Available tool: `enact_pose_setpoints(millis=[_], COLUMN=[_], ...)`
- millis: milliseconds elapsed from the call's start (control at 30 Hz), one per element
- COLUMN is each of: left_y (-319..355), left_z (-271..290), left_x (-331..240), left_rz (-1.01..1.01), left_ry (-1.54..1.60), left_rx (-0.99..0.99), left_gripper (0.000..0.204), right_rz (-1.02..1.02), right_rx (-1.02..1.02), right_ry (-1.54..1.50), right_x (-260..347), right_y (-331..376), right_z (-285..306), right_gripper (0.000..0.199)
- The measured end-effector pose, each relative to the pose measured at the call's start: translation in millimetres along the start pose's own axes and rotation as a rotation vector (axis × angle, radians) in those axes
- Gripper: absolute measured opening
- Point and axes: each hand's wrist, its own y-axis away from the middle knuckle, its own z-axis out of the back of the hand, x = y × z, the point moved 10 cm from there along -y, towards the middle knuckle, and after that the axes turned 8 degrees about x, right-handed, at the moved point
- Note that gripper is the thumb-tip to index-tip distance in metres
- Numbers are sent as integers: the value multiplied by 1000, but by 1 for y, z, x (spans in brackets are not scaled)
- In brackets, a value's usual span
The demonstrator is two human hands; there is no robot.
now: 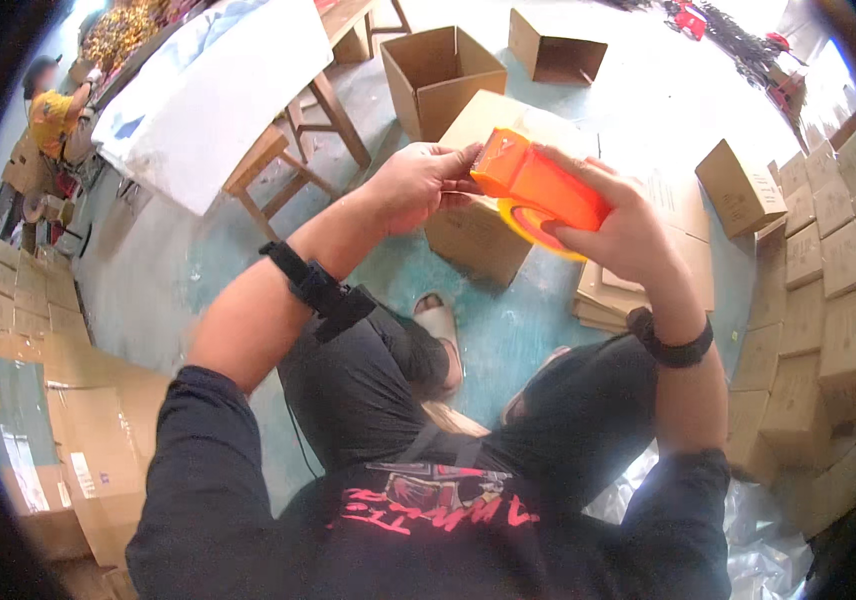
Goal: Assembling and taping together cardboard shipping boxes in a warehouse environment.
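My right hand [626, 225] is wrapped round an orange tape dispenser [540, 182], with a yellow ring-shaped roll [520, 222] at its underside. At the dispenser's left end, the thumb and fingers of my left hand [420, 185] are pinched together against its edge. Whatever lies between those fingertips is too small to make out. Below both hands stands a cardboard box [478, 243], its top partly hidden by the dispenser and my right hand.
Flat cardboard sheets [690, 265] are stacked right of the box. Open cartons [438, 85] stand beyond it, near a wooden stool [266, 165] and a white-covered table [233, 95]. Boxes [808, 290] pile up at right, more cardboard [98, 420] at left. Another person [56, 120] works far left.
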Motion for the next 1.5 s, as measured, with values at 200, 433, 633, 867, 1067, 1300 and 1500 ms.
enact_pose_setpoints(millis=[200,433,633,867,1067,1300,1500], left_y=[-45,-54,-71,-34,-93,-92,-104], left_z=[73,234,259,281,238,191,37], left_x=[21,35,95,141,124,104,134], left_rz=[140,171,505,819,89,14,-52], left_ry=[-473,-915,-1132,-873,-529,-797,-863], left_rx=[-151,-439,-338,-582,-495,-1193,-972], left_gripper=[37,38,36,52,53,73,109], right_rz=[-186,-412,-466,-733,-350,-391,-449], right_rx=[206,415,492,601,696,663,964], right_ry=[78,347,240,9,124,183,309], right_x=[-65,-187,-212,-240,-171,-189,-228], right_y=[-3,57,43,33,7,-18,17], right_z=[-24,-20,-53,-70,-142,-165,-165], right_gripper=[72,69,61,57,61,62,61])
